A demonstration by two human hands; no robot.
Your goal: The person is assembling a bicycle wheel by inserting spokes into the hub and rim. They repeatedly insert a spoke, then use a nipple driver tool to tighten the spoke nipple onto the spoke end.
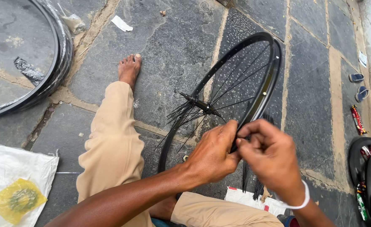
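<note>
Open: bare stone floor (168,50) beyond the foot (128,67).
Blocked: wheel rim (273,63) with loose spokes (181,115); tyres (59,63) far left.

I see a black bicycle rim (264,86) standing tilted on the stone floor. Its hub (200,104) trails loose black spokes (181,115).

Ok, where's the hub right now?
In the head view the hub hangs inside the black rim, centre frame, just above the left hand.
</note>
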